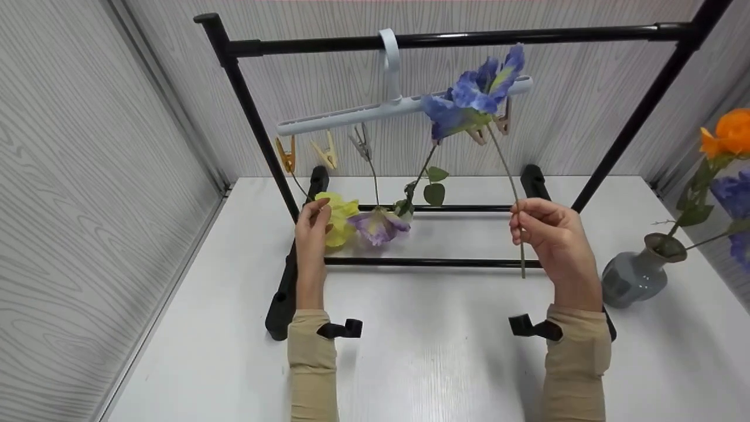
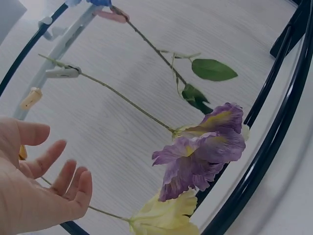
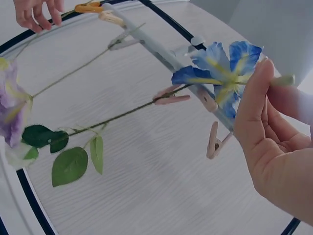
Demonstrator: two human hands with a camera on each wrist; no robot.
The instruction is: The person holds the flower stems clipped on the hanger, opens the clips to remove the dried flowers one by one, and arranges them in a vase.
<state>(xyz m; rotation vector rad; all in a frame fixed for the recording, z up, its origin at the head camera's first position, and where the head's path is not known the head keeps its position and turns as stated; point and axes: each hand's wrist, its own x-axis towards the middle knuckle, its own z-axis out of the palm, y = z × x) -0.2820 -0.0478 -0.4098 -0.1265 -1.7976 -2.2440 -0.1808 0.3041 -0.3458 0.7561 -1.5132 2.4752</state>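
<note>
My right hand (image 1: 548, 234) pinches the thin stem of a blue artificial flower (image 1: 483, 88), its bloom upright in front of the hanger (image 1: 351, 117). In the right wrist view, the thumb and fingers meet on that stem. At the left, my left hand (image 1: 313, 234) hovers by the yellow flower (image 1: 341, 220), fingers loosely bent and holding nothing in the left wrist view. That flower hangs upside down from an orange clothespin (image 1: 286, 155). Beside it a purple flower (image 2: 200, 152) hangs from a grey clothespin (image 2: 63, 72). A leafy stem (image 3: 122, 115) hangs from a pink clothespin (image 3: 171, 96).
The pale blue hanger hooks over the top bar of a black rack (image 1: 328, 44) on a white table (image 1: 410, 351). A cream clothespin (image 1: 326, 150) holds nothing. On the right stands a grey vase (image 1: 633, 278) with orange and blue flowers.
</note>
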